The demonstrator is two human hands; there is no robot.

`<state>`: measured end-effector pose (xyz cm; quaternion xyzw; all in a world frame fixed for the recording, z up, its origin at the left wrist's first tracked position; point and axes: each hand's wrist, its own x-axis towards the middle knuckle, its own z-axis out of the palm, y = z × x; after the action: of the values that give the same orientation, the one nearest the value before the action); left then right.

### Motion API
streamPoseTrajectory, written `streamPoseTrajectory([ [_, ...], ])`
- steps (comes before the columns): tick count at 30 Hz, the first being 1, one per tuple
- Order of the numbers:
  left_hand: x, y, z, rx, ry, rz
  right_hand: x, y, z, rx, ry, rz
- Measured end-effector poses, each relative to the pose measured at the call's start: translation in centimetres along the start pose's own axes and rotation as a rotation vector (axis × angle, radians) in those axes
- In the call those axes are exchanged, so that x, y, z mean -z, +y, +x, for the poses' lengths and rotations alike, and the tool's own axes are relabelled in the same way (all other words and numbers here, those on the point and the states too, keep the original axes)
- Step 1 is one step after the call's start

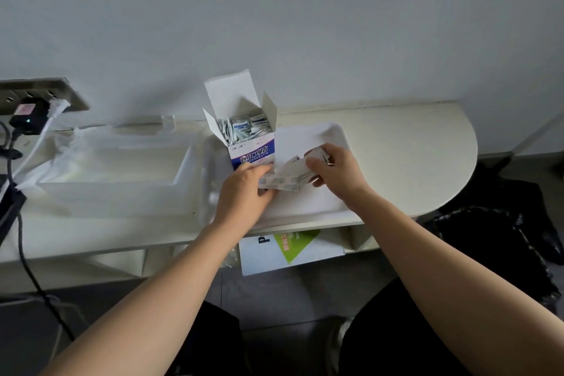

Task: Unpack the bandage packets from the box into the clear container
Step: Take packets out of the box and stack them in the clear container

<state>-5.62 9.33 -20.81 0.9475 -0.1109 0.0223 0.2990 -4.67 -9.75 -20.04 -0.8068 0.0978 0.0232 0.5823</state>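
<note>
An open white and blue bandage box (pixel 251 143) stands upright on the shelf with its flaps up, full of several small packets. Both hands hold a bunch of bandage packets (pixel 287 178) just right of the box, above a white tray (pixel 329 137). My left hand (pixel 244 189) grips the bunch's left end, close to the box front. My right hand (pixel 334 169) grips the right end, with some packets sticking out above its fingers. The clear container (pixel 122 162) lies to the left of the box; nothing shows inside it.
A power strip (pixel 39 94) with a black adapter and cables sits at the far left on the wall. A white and green carton (pixel 290 249) lies under the shelf. A black bag (pixel 500 235) sits on the floor at right. The shelf's rounded end (pixel 457 146) is at right.
</note>
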Motion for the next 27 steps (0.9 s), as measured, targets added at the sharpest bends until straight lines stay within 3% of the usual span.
streamPoseTrajectory([
  [4,0.0,-0.6,0.2,0.036,0.02,-0.021,0.0,0.2,0.3,0.013,0.067,-0.032],
  [11,0.3,-1.5,0.0,0.085,0.026,-0.012,0.1,1.3,0.9,0.108,0.168,-0.363],
  [14,0.3,-2.0,0.1,0.121,0.025,-0.018,0.0,1.6,1.2,0.27,0.217,-0.563],
  [16,0.3,-2.3,0.2,0.149,0.029,-0.03,0.0,1.6,1.1,0.376,0.17,-0.699],
  [19,0.1,-2.7,0.4,0.152,0.037,-0.068,-0.4,2.1,1.1,0.354,-0.038,-0.845],
  [27,0.2,-1.3,1.0,0.163,0.052,-0.143,0.0,1.7,0.8,0.287,-0.078,-0.655],
])
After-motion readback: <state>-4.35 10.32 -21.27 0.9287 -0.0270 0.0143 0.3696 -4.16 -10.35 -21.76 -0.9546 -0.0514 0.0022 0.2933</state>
